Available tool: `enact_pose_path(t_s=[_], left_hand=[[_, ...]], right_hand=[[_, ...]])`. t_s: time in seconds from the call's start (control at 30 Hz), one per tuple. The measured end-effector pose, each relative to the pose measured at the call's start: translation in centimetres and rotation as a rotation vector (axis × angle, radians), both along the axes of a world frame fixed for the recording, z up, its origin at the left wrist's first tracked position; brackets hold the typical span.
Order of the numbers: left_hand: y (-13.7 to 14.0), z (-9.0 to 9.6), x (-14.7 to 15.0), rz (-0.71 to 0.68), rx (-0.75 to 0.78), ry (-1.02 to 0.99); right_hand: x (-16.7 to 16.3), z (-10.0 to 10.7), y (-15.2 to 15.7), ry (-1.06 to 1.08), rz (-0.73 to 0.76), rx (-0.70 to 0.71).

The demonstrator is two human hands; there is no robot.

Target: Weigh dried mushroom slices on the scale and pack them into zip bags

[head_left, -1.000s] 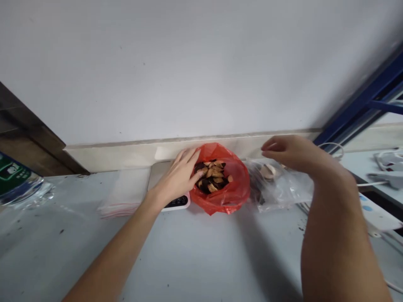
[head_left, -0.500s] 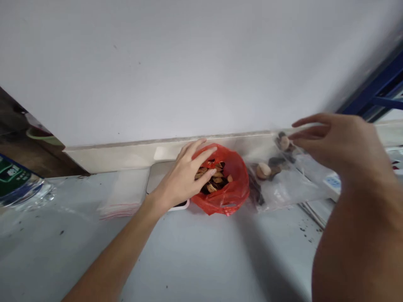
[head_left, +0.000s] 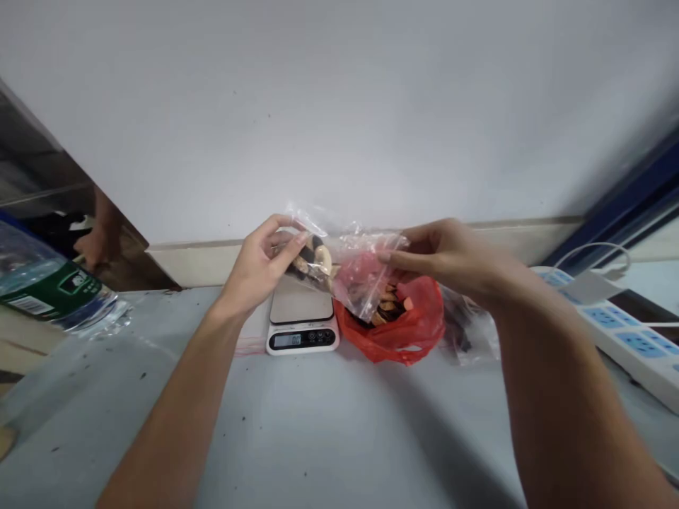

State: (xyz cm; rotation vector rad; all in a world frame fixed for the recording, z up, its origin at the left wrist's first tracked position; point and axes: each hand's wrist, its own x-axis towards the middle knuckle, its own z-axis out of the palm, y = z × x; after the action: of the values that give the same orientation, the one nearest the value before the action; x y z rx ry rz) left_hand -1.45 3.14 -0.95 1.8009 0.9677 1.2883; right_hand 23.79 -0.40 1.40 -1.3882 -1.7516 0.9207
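A clear zip bag [head_left: 359, 290] hangs between my two hands, above the kitchen scale and the red plastic bag. My left hand [head_left: 259, 265] is closed on its left end, where dark and pale dried pieces [head_left: 315, 260] show through the plastic. The other end is pinched by the fingers of my right hand [head_left: 432, 251]. Below and to the left sits the white kitchen scale [head_left: 302, 304], its display showing what looks like 0.0. Beside it the red plastic bag [head_left: 414, 332] stands with its mouth open, with dried brown slices [head_left: 389, 309] inside.
Another clear bag [head_left: 477, 339] with dark contents lies right of the red bag. A white power strip [head_left: 631, 346] with a plugged-in charger is farther right. A water bottle [head_left: 58, 283] stands at the left. A wall [head_left: 339, 120] rises directly behind. Another person's hand [head_left: 95, 244] shows at far left.
My left hand has left the red bag's mouth and closed on the clear bag. My right hand has come leftward with that bag. The scale's display is uncovered, and the view has shifted.
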Motion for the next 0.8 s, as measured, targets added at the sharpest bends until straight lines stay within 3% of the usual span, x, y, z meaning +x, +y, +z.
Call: enact_pose_path(t_s=[0.13, 0.23, 0.27, 0.3, 0.4, 0.47, 0.8], left_hand=[[1.2, -1.1, -1.4, 0.143, -0.107, 0.128], [1.4, -1.7, -1.4, 0.323, -0.036, 0.326], [1.2, -1.7, -1.3, 0.324, -0.003, 0.379], [1.0, -1.7, -1.1, 0.257, 0.007, 0.426], [0.1, -1.2, -0.4, -0.174, -0.092, 0.522], [-0.3, -1.0, 0.0, -0.335, -0.134, 0.544], [-0.4, -1.0, 0.0, -0.405, -0.214, 0.430]], right_hand=[[-0.7, -0.8, 0.5, 0.148, 0.183, -0.225], [-1.8, -1.5, 0.9, 0.192, 0.219, -0.272], [-2.1, -1.8, 1.1, 0.181, 0.227, -0.276], [-2.4, -2.1, 1.4, 0.165, 0.235, -0.277], [-3.2, -2.9, 2.1, 0.110, 0.244, -0.243], [-3.5, -3.3, 2.4, 0.082, 0.232, -0.198], [-4.5, -3.4, 2.1, 0.187, 0.283, -0.200]])
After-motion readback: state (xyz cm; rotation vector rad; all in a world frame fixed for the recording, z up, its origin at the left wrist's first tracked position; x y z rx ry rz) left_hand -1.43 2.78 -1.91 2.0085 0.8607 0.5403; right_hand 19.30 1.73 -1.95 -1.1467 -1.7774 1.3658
